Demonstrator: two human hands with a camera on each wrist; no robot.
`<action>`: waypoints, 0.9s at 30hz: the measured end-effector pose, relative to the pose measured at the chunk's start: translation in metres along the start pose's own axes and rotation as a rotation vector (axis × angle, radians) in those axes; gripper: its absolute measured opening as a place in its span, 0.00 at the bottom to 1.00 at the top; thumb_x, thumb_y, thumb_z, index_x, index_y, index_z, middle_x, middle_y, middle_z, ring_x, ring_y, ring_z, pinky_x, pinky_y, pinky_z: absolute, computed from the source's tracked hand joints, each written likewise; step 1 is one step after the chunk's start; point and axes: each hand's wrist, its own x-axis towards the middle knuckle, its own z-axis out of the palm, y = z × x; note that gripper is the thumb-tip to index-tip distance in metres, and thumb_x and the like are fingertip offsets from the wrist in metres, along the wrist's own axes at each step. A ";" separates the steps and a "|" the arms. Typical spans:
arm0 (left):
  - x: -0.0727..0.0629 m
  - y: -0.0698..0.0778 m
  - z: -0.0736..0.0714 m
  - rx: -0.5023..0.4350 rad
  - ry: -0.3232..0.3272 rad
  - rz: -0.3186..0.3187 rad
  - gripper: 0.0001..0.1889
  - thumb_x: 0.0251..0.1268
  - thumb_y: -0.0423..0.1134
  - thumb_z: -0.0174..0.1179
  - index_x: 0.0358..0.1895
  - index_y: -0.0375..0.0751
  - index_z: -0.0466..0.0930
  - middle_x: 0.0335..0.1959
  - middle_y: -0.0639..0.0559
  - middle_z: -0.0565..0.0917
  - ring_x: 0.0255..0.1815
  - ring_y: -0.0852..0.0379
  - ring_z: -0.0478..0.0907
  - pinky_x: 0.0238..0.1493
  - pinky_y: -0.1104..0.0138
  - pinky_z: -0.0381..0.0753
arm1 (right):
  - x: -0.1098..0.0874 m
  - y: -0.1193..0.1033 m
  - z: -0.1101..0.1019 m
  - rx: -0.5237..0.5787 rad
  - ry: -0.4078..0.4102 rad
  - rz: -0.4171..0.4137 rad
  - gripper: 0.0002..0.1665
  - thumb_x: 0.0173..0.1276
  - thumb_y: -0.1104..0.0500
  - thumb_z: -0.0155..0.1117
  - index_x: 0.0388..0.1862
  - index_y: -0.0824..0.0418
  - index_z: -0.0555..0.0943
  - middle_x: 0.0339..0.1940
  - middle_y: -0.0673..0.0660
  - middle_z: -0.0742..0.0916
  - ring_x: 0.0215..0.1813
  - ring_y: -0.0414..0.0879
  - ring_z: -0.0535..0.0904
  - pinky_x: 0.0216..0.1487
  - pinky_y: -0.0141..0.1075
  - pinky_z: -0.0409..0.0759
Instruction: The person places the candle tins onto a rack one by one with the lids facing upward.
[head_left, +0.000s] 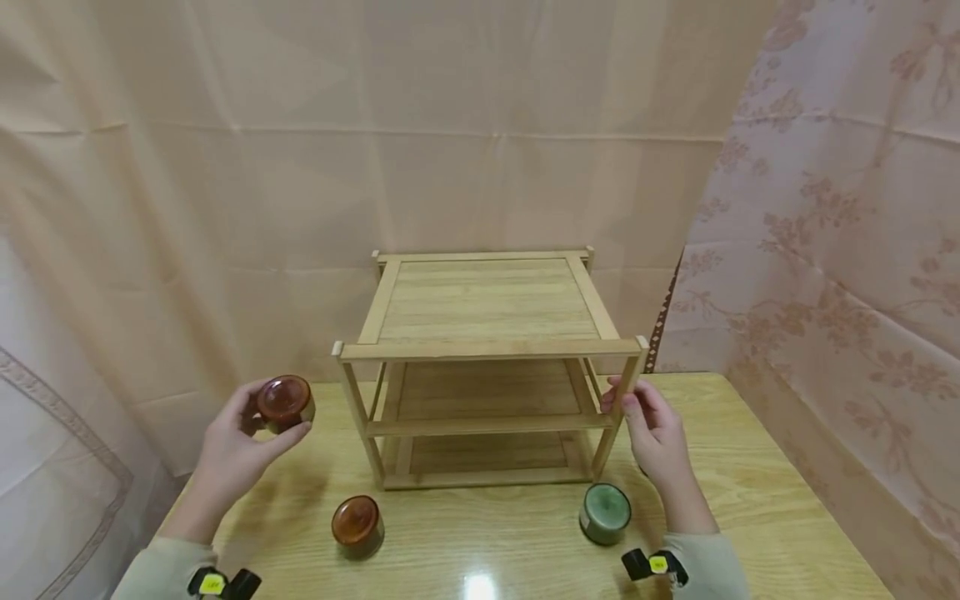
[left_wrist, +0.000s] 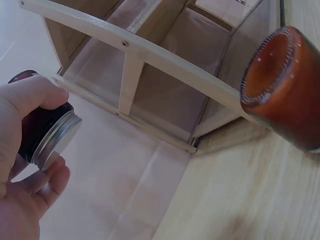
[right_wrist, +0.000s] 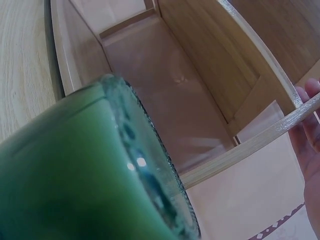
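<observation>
My left hand (head_left: 238, 450) holds a dark red glass jar (head_left: 287, 403) in the air, left of the wooden shelf rack (head_left: 487, 350). The jar's silver lid (left_wrist: 57, 140) points downward and away from the palm in the left wrist view. My right hand (head_left: 660, 433) grips the rack's front right post, thumb in front and fingertips (right_wrist: 312, 87) behind it. An orange-brown glass jar (head_left: 357, 527) stands base up on the table near the rack's front left corner. Before the front right corner, a green glass jar (head_left: 605, 514) also stands base up.
The rack has three levels and stands on a light wooden table (head_left: 480, 533). A beige curtain (head_left: 480, 167) hangs behind it. Floral cloth (head_left: 847, 250) hangs along the right side, and whitish cloth (head_left: 60, 467) lies at the left.
</observation>
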 end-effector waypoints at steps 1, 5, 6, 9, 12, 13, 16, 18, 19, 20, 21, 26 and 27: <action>0.002 0.001 0.000 -0.019 -0.009 -0.011 0.38 0.60 0.32 0.83 0.73 0.41 0.74 0.55 0.72 0.81 0.52 0.77 0.80 0.52 0.83 0.78 | 0.000 0.000 0.000 -0.011 -0.003 0.004 0.15 0.87 0.74 0.48 0.61 0.81 0.78 0.41 0.60 0.89 0.47 0.37 0.88 0.53 0.26 0.85; 0.009 0.008 0.006 -0.120 -0.057 -0.028 0.38 0.64 0.31 0.81 0.75 0.39 0.71 0.61 0.65 0.80 0.59 0.75 0.79 0.58 0.83 0.76 | -0.002 -0.001 -0.003 -0.025 0.006 0.014 0.15 0.87 0.74 0.47 0.60 0.82 0.78 0.41 0.58 0.89 0.46 0.36 0.88 0.53 0.24 0.84; 0.011 0.010 0.007 -0.144 -0.067 -0.028 0.38 0.64 0.31 0.80 0.75 0.38 0.71 0.62 0.63 0.80 0.60 0.74 0.79 0.59 0.82 0.77 | -0.002 -0.001 -0.003 -0.029 0.010 0.014 0.15 0.87 0.74 0.47 0.60 0.82 0.78 0.41 0.56 0.89 0.46 0.36 0.88 0.53 0.24 0.84; 0.014 0.014 0.007 -0.179 -0.080 -0.017 0.38 0.65 0.29 0.79 0.76 0.38 0.70 0.62 0.62 0.79 0.61 0.73 0.79 0.58 0.81 0.78 | -0.002 -0.001 -0.003 -0.006 0.015 0.015 0.14 0.87 0.75 0.46 0.59 0.83 0.77 0.41 0.55 0.89 0.46 0.36 0.88 0.53 0.25 0.85; 0.016 0.016 0.002 -0.173 -0.070 0.002 0.38 0.66 0.29 0.78 0.76 0.38 0.70 0.63 0.63 0.79 0.62 0.72 0.78 0.57 0.82 0.79 | -0.001 0.001 0.001 0.011 -0.001 0.014 0.14 0.87 0.74 0.47 0.59 0.84 0.77 0.41 0.55 0.89 0.47 0.36 0.89 0.52 0.25 0.85; 0.017 0.017 0.000 -0.167 -0.069 0.008 0.38 0.66 0.29 0.78 0.76 0.39 0.70 0.63 0.63 0.79 0.62 0.72 0.78 0.57 0.82 0.78 | 0.000 0.001 0.001 0.014 -0.005 0.015 0.15 0.87 0.73 0.47 0.59 0.84 0.77 0.42 0.55 0.89 0.47 0.36 0.89 0.52 0.26 0.85; 0.020 0.022 -0.004 -0.134 -0.065 0.013 0.38 0.66 0.30 0.79 0.77 0.39 0.71 0.63 0.61 0.80 0.61 0.71 0.79 0.57 0.82 0.78 | 0.000 0.002 0.002 0.017 -0.010 0.007 0.15 0.88 0.72 0.46 0.59 0.83 0.76 0.41 0.55 0.89 0.47 0.36 0.88 0.52 0.25 0.85; 0.022 0.025 -0.007 -0.104 -0.066 0.008 0.39 0.66 0.32 0.79 0.78 0.41 0.71 0.64 0.57 0.80 0.60 0.71 0.79 0.56 0.82 0.77 | 0.000 0.001 0.003 0.030 -0.004 0.000 0.15 0.88 0.73 0.46 0.59 0.84 0.76 0.41 0.56 0.89 0.47 0.37 0.88 0.52 0.25 0.85; 0.024 0.027 -0.008 -0.099 -0.069 0.001 0.41 0.66 0.32 0.80 0.80 0.43 0.70 0.65 0.54 0.80 0.60 0.71 0.78 0.57 0.82 0.76 | 0.000 0.002 0.003 0.033 -0.001 -0.005 0.15 0.87 0.74 0.46 0.59 0.84 0.76 0.41 0.57 0.89 0.47 0.37 0.88 0.52 0.25 0.85; 0.025 0.029 -0.010 -0.094 -0.070 -0.006 0.43 0.65 0.33 0.80 0.82 0.45 0.68 0.66 0.51 0.80 0.60 0.72 0.78 0.56 0.82 0.75 | 0.000 0.001 0.003 0.040 0.002 -0.012 0.15 0.87 0.74 0.46 0.59 0.84 0.76 0.41 0.58 0.89 0.47 0.37 0.88 0.52 0.25 0.84; 0.027 0.032 -0.011 -0.095 -0.073 -0.011 0.46 0.65 0.32 0.80 0.84 0.46 0.65 0.66 0.49 0.79 0.60 0.72 0.78 0.56 0.82 0.75 | 0.001 0.001 0.004 0.046 0.005 -0.016 0.15 0.86 0.75 0.45 0.59 0.85 0.76 0.40 0.58 0.89 0.46 0.38 0.88 0.52 0.25 0.84; 0.032 0.041 -0.014 -0.163 -0.065 -0.025 0.49 0.64 0.29 0.79 0.82 0.45 0.57 0.64 0.49 0.81 0.58 0.69 0.80 0.57 0.82 0.77 | 0.000 -0.001 0.004 0.049 0.015 -0.023 0.14 0.86 0.77 0.45 0.58 0.84 0.77 0.40 0.59 0.89 0.46 0.38 0.87 0.53 0.25 0.84; 0.032 0.042 -0.014 -0.173 -0.060 -0.024 0.46 0.64 0.28 0.79 0.79 0.45 0.58 0.62 0.52 0.81 0.58 0.69 0.81 0.56 0.81 0.78 | 0.000 -0.001 0.004 0.044 0.014 -0.020 0.14 0.86 0.77 0.45 0.58 0.83 0.77 0.40 0.58 0.89 0.46 0.38 0.87 0.53 0.25 0.84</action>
